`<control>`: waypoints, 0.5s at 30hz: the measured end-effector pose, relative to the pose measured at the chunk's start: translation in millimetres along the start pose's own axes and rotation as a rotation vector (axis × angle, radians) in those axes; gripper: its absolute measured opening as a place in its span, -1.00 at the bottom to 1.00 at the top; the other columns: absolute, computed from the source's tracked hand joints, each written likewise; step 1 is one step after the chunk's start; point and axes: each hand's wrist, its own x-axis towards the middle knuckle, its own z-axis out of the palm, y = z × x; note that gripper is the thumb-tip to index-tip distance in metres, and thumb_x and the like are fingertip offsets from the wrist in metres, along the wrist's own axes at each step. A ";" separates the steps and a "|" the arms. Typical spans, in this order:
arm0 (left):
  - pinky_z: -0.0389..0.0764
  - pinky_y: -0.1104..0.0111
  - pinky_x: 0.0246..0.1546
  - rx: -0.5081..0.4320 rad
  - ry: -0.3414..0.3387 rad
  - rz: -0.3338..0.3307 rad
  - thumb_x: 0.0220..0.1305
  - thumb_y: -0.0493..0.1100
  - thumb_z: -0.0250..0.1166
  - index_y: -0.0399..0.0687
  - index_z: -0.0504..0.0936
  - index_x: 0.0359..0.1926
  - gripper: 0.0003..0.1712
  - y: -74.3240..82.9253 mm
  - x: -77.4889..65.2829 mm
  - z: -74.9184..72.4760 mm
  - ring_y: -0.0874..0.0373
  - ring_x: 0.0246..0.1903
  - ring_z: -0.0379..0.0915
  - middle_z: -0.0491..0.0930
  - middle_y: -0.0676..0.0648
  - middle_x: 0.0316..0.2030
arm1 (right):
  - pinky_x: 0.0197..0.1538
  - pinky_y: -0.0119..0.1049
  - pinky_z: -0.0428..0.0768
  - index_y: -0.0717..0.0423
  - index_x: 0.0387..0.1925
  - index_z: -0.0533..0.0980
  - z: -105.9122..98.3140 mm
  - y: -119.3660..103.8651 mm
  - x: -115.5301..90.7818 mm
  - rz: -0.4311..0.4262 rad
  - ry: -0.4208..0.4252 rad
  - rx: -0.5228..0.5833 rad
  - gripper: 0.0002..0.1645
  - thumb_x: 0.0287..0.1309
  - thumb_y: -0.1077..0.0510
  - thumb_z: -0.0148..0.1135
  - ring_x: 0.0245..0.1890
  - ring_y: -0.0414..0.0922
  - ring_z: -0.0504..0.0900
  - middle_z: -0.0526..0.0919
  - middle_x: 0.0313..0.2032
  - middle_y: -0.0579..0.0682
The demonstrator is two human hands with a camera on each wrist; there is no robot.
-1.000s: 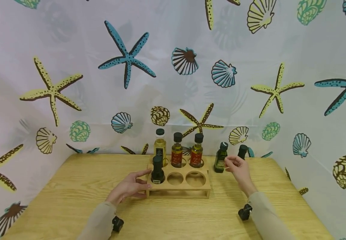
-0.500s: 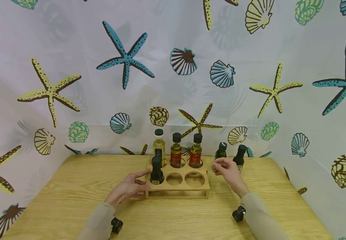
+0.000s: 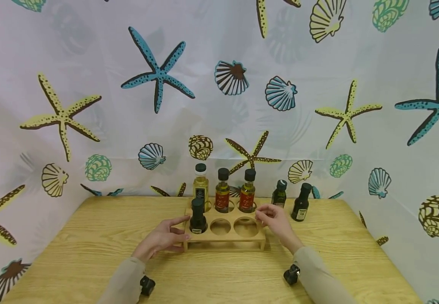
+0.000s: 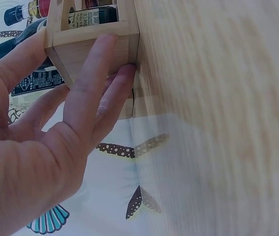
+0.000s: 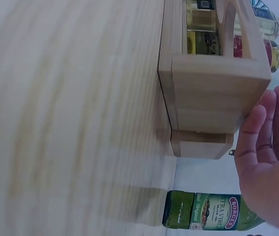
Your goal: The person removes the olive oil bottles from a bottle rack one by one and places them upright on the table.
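Note:
A wooden bottle rack (image 3: 224, 237) stands on the table. My left hand (image 3: 164, 238) touches its left end, and straight fingers (image 4: 87, 81) lie against the end panel and edges in the left wrist view. In the front row stands a dark bottle (image 3: 198, 217) beside two round holes. Behind it are a yellow oil bottle (image 3: 201, 185) and two red-labelled bottles (image 3: 222, 194). My right hand (image 3: 276, 220) is at the rack's right end with loosely bent fingers, its fingertips right at the top edge, and holds nothing.
A green olive oil bottle (image 5: 210, 211) stands right of the rack, partly behind my right hand in the head view. Beside it is a dark bottle (image 3: 301, 204) with a pale label. A patterned curtain (image 3: 219, 105) hangs behind the wooden table (image 3: 101, 228).
My right hand has moved left, from beside the green bottle to the rack's right end, uncovering the dark bottle at the right. My left hand stays at the rack.

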 end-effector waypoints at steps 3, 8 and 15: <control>0.73 0.07 -0.19 -0.005 0.011 -0.003 0.21 -0.25 0.40 0.09 0.27 0.47 -0.16 -0.1 0.7 -0.1 -0.02 -0.05 0.59 0.39 -0.41 0.18 | -0.32 -0.24 0.65 0.36 -0.09 0.58 4.9 -1.8 -1.2 -0.007 0.019 0.000 -0.70 0.34 0.16 0.22 -0.31 0.04 0.65 0.71 -0.29 0.20; 0.73 0.08 -0.18 0.003 0.010 -0.006 0.21 -0.24 0.40 0.09 0.27 0.47 -0.16 -0.9 1.7 -0.4 -0.04 -0.01 0.58 0.39 -0.40 0.19 | -0.35 -0.25 0.62 0.24 -0.16 0.63 12.5 -3.6 -5.2 -0.031 0.044 -0.032 -0.77 0.31 0.13 0.26 -0.33 0.07 0.62 0.69 -0.27 0.26; 0.72 0.05 -0.16 -0.012 -0.007 0.003 0.23 -0.25 0.39 0.08 0.25 0.48 -0.16 -0.9 -0.2 -0.3 -0.05 0.00 0.57 0.35 -0.44 0.21 | -0.25 -0.12 0.68 0.20 -0.17 0.66 27.3 -9.3 -5.3 -0.072 0.015 -0.064 -0.74 0.25 0.08 0.32 -0.28 -0.04 0.63 0.70 -0.25 0.05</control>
